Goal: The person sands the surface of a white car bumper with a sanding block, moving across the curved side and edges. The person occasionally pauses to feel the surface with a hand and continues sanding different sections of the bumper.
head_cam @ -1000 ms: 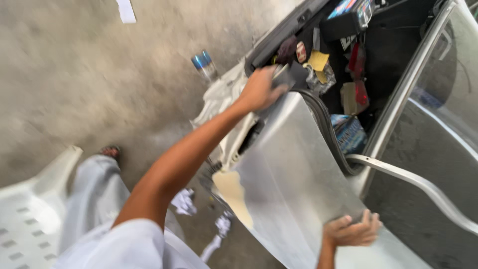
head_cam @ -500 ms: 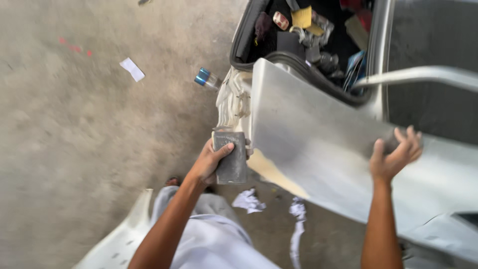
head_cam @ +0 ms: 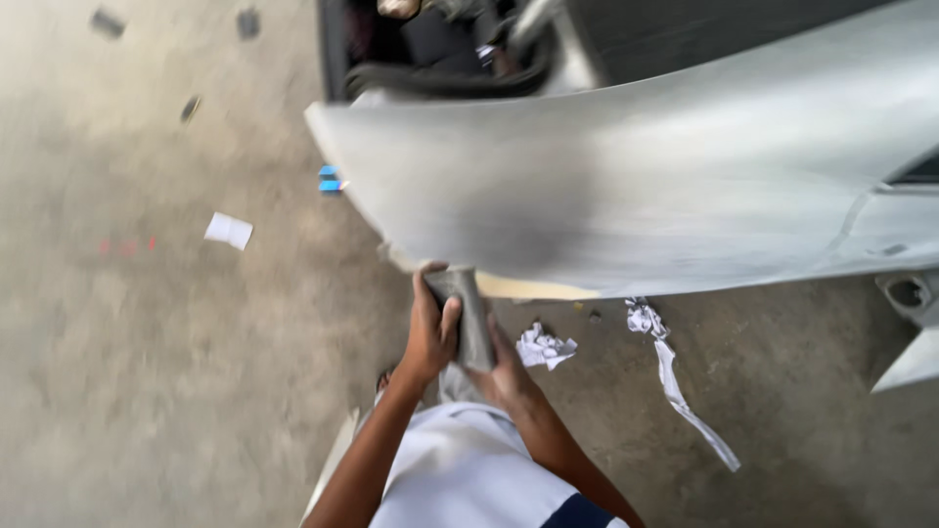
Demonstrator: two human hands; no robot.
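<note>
A grey sanded car body panel fills the upper right of the head view. Just under its lower edge I hold a grey sanding block with both hands. My left hand wraps its left side with fingers closed round it. My right hand grips it from the right and below, partly hidden behind the block. The block's top touches or nearly touches the panel's bottom edge, next to a tan patch on that edge.
Crumpled white paper and a long white strip lie on the concrete floor below the panel. A white scrap lies to the left, a blue object by the panel's corner. The open dark car interior is above.
My right hand has left the panel face and joined my left hand on the block. The view has swung so the panel now spans the top.
</note>
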